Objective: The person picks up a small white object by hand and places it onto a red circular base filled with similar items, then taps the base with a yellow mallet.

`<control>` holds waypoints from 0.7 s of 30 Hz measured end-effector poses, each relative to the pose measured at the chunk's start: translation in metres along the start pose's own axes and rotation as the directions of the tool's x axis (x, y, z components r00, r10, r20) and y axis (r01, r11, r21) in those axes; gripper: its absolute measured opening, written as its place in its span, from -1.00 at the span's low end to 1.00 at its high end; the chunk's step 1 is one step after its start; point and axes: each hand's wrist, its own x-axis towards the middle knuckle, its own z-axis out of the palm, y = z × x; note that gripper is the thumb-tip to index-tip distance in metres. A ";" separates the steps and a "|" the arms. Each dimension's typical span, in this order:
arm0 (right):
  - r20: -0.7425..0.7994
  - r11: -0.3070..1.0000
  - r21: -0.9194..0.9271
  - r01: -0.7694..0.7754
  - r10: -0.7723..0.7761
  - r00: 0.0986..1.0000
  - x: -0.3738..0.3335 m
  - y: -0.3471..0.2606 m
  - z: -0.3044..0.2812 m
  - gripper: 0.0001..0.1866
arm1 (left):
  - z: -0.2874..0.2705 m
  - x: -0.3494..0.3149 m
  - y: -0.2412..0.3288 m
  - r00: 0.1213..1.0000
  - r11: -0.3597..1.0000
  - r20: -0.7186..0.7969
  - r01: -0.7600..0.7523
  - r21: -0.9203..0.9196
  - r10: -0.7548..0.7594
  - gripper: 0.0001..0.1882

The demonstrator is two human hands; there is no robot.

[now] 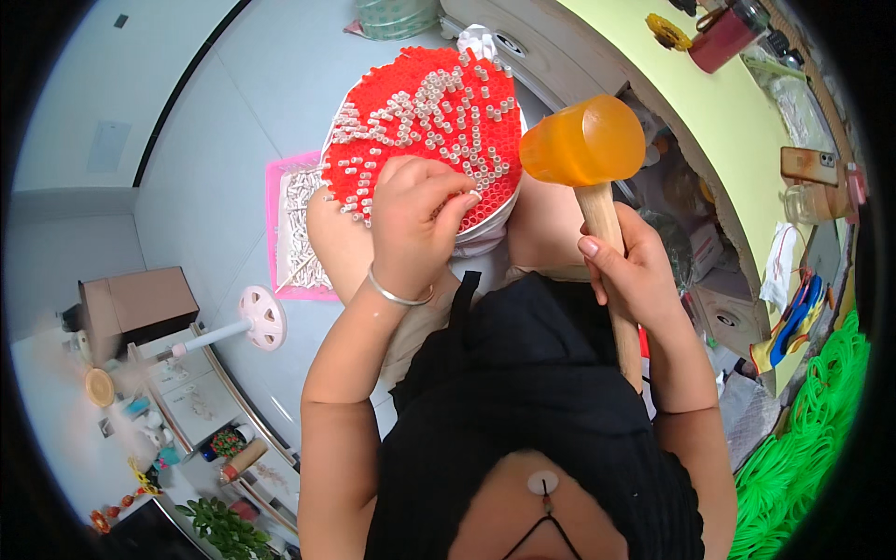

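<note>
A round bundle of red tubes [392, 78], wrapped in a white rim, rests at my knees. Many small white cylindrical plugs [431, 110] stick up from its tube ends. Over the bundle's near side, my left hand [411, 210] is closed in a pinch, with a small whitish piece [474, 196] at the fingertips, apparently a plug. My right hand [639, 266] grips the wooden handle of a mallet [586, 142]. Its amber, translucent head is raised to the right of the bundle, apart from it.
A pink basket [273, 224] of loose white plugs stands on the floor left of the bundle. To the right runs a pale yellow-green tabletop [686, 89] carrying a phone [808, 165] and jars. Bright green cords [812, 439] lie at lower right; a brown box [140, 303] is left.
</note>
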 end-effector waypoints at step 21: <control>0.068 0.998 -0.008 -0.069 0.070 0.995 0.000 0.011 -0.007 -0.75 | 0.026 0.026 0.002 0.946 0.945 0.287 -0.225 0.237 0.153 -0.84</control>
